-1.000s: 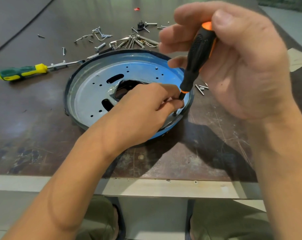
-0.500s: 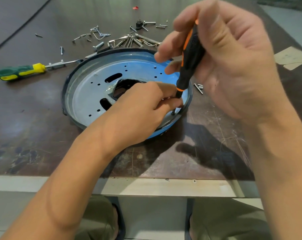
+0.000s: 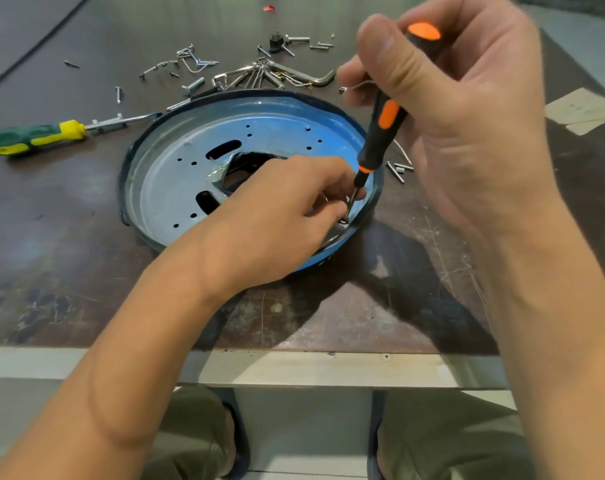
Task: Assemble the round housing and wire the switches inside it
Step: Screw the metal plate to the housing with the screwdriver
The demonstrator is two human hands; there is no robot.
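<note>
On the dark surface [image 3: 51,254] before us, we see one round blue housing [image 3: 176,181] lying open side up. Our left grip [image 3: 277,216] reaches into it near the right rim, fingertips pinching a small metal piece [image 3: 344,220]. Our right grip [image 3: 467,109] is curled round one black-and-orange screwdriver [image 3: 380,133], its tip down at that piece. A second, green-and-yellow screwdriver [image 3: 31,136] lies left of the housing, making two. Beyond the housing lie loose screws [image 3: 118,95], one bunch of hex keys [image 3: 259,76] and one red bit [image 3: 268,8]. Pale tape patches [image 3: 581,112] sit far right.
</note>
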